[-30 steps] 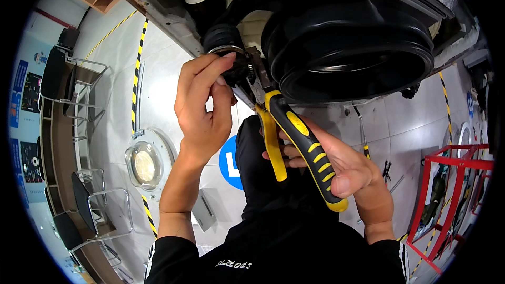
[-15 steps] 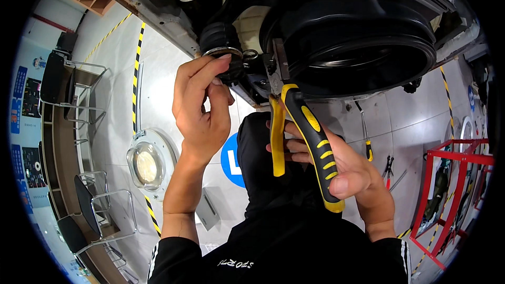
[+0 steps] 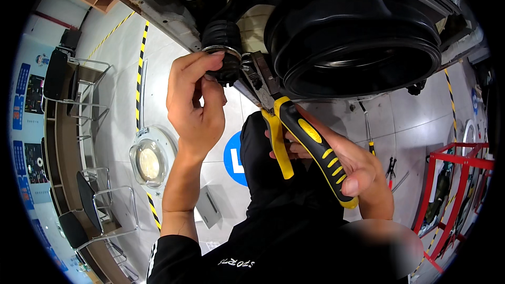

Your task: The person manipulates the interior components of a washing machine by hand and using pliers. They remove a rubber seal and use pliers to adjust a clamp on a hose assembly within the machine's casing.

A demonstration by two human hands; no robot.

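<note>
Two bare hands in use. My left hand (image 3: 194, 105) was curled below a black, ribbed rubber hose (image 3: 221, 33), index finger and thumb near each other beside a thin, silvery metal ring (image 3: 226, 48) that went around it; whether they pinched anything, I could not tell. My right hand (image 3: 348, 159) was wrapped around steel pliers with black-and-yellow moulded grips (image 3: 310, 131). Handles spread, jaws apart, tips just right of the hose, between it and a wide, round, black rubber bellows (image 3: 357, 31). Contact between tips and ring: not determinable from this angle.

Step in hand, in my judgement: presenting the pliers to the side of the ring, the left fingers probably steadying that end of the hose. Next move, as I judged it, called for seating both jaws squarely on the ring's fastening, then a firm squeeze, clear of the bellows and my left fingertips.
</note>
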